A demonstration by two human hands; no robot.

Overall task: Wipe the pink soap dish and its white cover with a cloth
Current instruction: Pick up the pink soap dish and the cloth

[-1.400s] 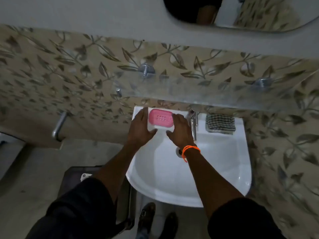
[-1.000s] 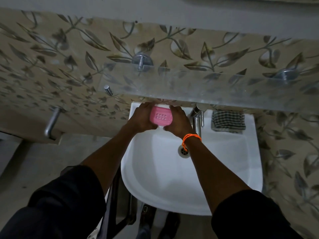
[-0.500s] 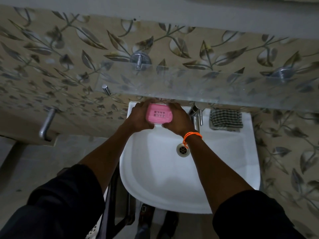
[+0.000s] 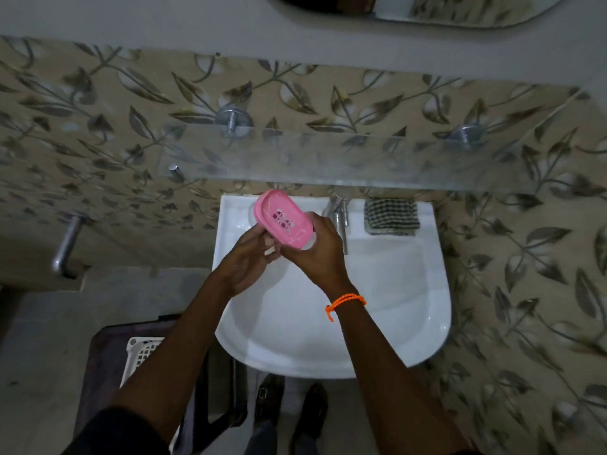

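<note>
Pink soap dish (image 4: 283, 221) — tilted over sink (image 4: 394, 290) — gripped by both hands' curled fingers (image 4: 262, 236).

I've lifted the pink soap dish (image 4: 283, 221) off the sink ledge and tilted it; my grip has shifted to its near end, both hands together.

Head camera, looking steeply down over sink (image 4: 427, 290).
</note>
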